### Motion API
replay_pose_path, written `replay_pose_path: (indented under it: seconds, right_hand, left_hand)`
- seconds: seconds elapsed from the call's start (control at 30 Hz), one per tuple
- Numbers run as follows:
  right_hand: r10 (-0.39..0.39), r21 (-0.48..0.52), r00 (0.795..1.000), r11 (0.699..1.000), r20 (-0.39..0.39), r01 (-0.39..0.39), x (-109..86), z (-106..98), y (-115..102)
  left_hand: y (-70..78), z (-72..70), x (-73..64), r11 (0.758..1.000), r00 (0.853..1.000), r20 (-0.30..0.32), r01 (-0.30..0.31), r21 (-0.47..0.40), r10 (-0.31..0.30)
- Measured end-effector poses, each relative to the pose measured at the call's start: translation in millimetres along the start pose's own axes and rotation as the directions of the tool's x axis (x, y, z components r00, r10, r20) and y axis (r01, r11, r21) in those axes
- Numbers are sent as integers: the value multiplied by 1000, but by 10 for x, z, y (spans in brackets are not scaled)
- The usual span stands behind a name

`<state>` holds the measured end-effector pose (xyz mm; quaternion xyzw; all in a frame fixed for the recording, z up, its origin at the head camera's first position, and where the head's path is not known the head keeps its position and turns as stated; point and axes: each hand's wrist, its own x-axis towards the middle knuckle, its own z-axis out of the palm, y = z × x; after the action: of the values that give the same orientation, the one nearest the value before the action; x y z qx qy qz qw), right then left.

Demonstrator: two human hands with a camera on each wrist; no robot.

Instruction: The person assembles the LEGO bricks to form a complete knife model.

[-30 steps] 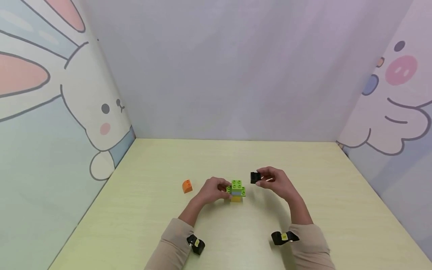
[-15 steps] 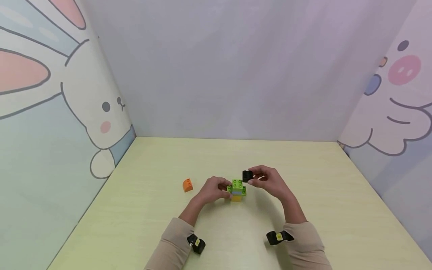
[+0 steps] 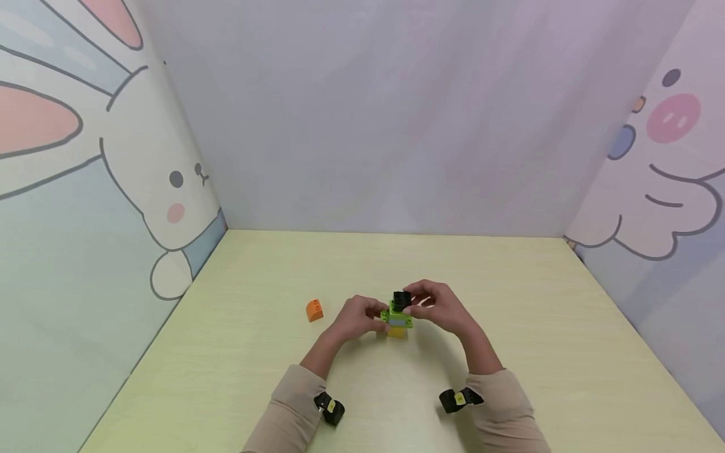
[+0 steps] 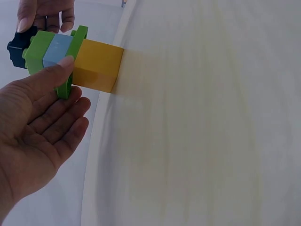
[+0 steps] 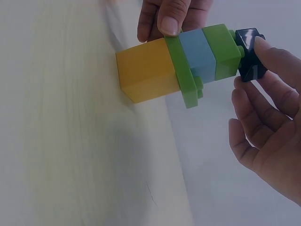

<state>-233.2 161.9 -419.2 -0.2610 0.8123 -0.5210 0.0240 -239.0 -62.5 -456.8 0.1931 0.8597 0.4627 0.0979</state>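
Note:
A small tower of toy building bricks stands on the table, with a yellow block (image 5: 148,70) at its base. Above that come a wider green plate (image 5: 188,89), a light blue brick (image 5: 198,55) and a green brick (image 5: 222,51). My left hand (image 3: 355,319) pinches the tower at the wide green plate, thumb on the near side. Between thumb and fingers, my right hand (image 3: 438,307) holds a black brick (image 3: 402,301) at the tower's top. In the right wrist view the black brick sits tilted against the green studs; whether it is seated is unclear.
An orange curved brick (image 3: 314,310) lies on the pale wooden table (image 3: 272,377), left of my left hand. A grey-white curtain wall (image 3: 362,126) rises behind the table. Printed cartoon side walls flank it. Black wrist cameras (image 3: 330,409) are strapped to both sleeves.
My right hand has moved left with the black brick, from right of the tower to over its top. The left hand has stayed at the tower.

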Motion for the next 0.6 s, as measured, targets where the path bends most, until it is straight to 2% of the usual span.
replay_pose_path:
  seconds: [0.23,0.6]
  right_hand:
    - [-27,4,1000,1000,9,26,12,45,7]
    - [-26,-49,1000,998,-5,26,15,70,-22]
  left_hand:
    - [7,-11,4,1000,1000,7,-8,-12,8]
    - [11,-7,-1,1000,1000,3,-7,-22,7]
